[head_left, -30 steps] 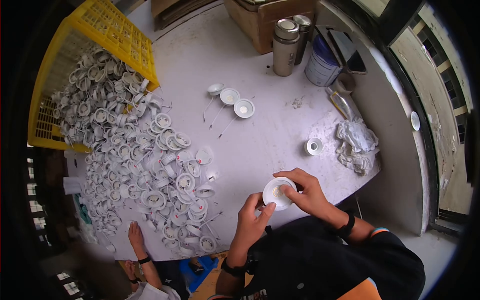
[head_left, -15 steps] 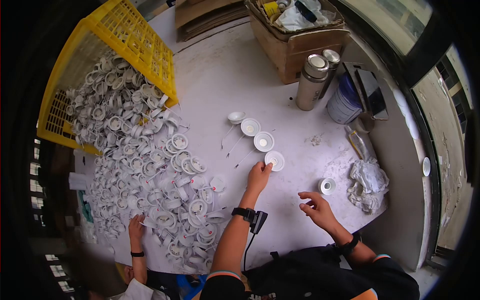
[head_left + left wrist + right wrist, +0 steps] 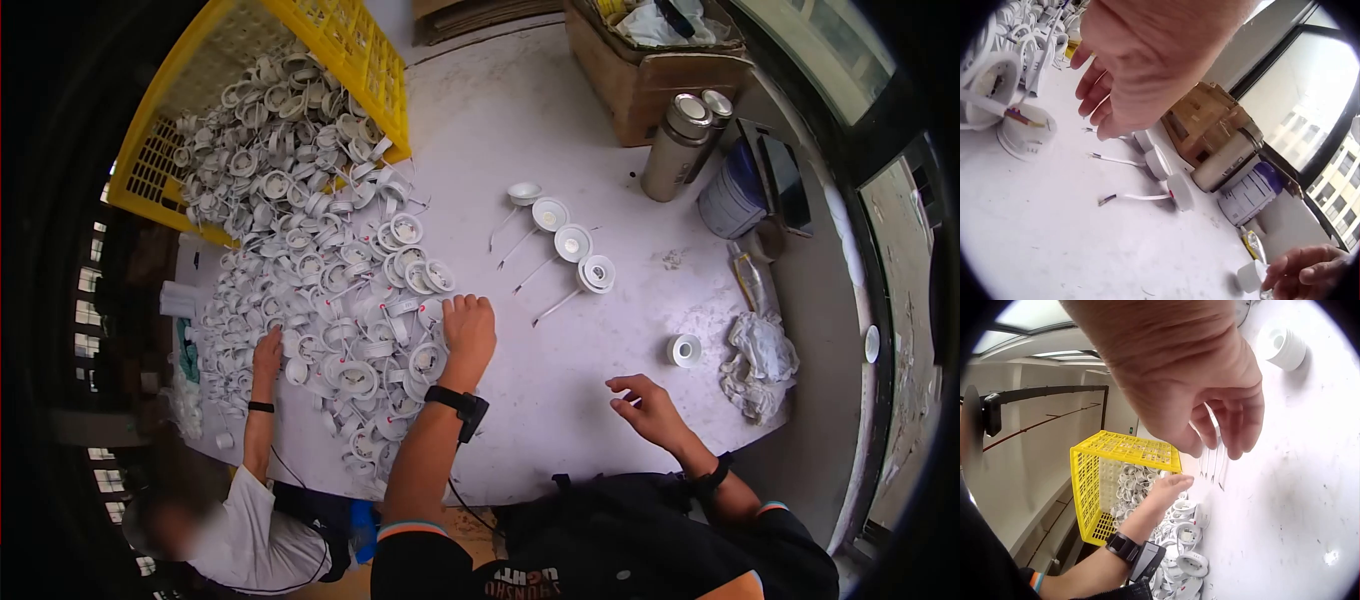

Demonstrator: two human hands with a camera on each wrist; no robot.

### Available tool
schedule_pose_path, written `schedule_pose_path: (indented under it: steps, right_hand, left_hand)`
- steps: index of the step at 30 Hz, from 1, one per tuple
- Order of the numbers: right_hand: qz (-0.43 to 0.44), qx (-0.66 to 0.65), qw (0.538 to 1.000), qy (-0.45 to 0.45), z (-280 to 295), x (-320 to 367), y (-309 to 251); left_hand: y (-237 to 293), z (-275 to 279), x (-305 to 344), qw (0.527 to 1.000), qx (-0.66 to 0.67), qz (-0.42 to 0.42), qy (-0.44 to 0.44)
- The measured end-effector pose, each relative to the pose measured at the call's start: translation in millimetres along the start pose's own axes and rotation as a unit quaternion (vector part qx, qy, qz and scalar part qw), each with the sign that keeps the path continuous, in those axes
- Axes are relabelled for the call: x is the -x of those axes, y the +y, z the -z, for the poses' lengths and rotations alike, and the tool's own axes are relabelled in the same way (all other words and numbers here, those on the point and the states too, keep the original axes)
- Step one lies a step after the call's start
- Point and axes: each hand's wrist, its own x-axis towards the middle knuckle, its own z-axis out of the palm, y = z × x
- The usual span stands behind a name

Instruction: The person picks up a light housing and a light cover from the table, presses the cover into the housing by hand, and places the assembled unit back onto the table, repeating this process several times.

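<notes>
My left hand (image 3: 468,335) hovers at the right edge of a big heap of white round lamp fittings (image 3: 355,378), back of the hand up. Its fingers (image 3: 1092,84) hang relaxed with nothing in them in the left wrist view, a loose fitting (image 3: 1027,132) lying nearby on the table. A diagonal row of several fittings (image 3: 573,243) lies farther up, their wires pointing left; the nearest (image 3: 597,274) faces up. My right hand (image 3: 652,415) is held above the table's near side, fingers loosely bent and holding nothing. Just beyond it stands a small white cup-shaped piece (image 3: 684,350).
A yellow crate (image 3: 385,90) lies tipped, fittings spilling from it. Along the right stand a flask (image 3: 672,160), a white-and-blue tub (image 3: 735,195), a tube (image 3: 745,275) and a crumpled cloth (image 3: 757,365). A cardboard box (image 3: 660,95) sits behind. Another person's hand (image 3: 267,355) reaches into the heap's left side.
Both hands held a fitting before my body; then my left hand placed it at the row's near end. Now the left hand has let go and moved left to the heap.
</notes>
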Motion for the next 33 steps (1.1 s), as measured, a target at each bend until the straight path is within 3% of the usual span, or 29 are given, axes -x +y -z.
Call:
schedule_pose_path:
  steps: [5, 10, 13, 16, 18, 19, 20, 22, 23, 25, 26, 29, 33]
  right_hand:
    - [0.039, 0.032, 0.998, -0.03, -9, 11, -18]
    - [0.062, 0.038, 0.997, -0.012, -14, 25, -13]
    - [0.069, 0.026, 0.997, 0.004, -18, 27, -6]
    - [0.026, -0.056, 0.995, 0.079, -10, 7, -4]
    - [-0.003, -0.139, 0.982, 0.125, 5, -24, -1]
    - [-0.013, -0.155, 0.978, 0.135, 11, -43, 6]
    - [-0.022, -0.17, 0.974, 0.145, 15, -63, 15]
    - [-0.032, -0.158, 0.972, 0.172, 16, -94, 27]
    - [-0.044, -0.146, 0.969, 0.196, 16, -106, 31]
    - [-0.051, -0.119, 0.969, 0.208, 12, -121, 31]
    - [-0.058, -0.095, 0.969, 0.22, 10, -127, 34]
    - [-0.049, -0.047, 0.97, 0.234, 0, -144, 57]
    - [-0.019, -0.048, 0.969, 0.243, -2, -149, 65]
  left_hand:
    - [-21, -36, 10, 0.996, -0.088, 0.003, -0.011]
    - [-16, -17, 27, 0.998, -0.034, -0.055, 0.02]
    - [-15, -5, 35, 0.998, -0.027, -0.049, -0.014]
    - [-8, 7, 34, 0.995, -0.036, -0.087, 0.024]
    - [12, 17, 31, 0.97, 0.148, -0.127, 0.146]
    - [24, 17, 29, 0.953, 0.253, -0.105, 0.132]
    - [37, 18, 23, 0.952, 0.253, -0.107, 0.133]
    - [61, 23, 6, 0.874, 0.486, 0.008, 0.021]
    - [71, 17, -5, 0.873, 0.488, 0.008, 0.02]
    - [88, -6, -33, 0.791, 0.605, 0.094, -0.001]
    - [95, -17, -43, 0.789, 0.607, 0.094, -0.001]
    - [114, -18, -63, 0.841, 0.508, 0.168, -0.078]
    - [123, -11, -58, 0.857, 0.469, 0.133, -0.169]
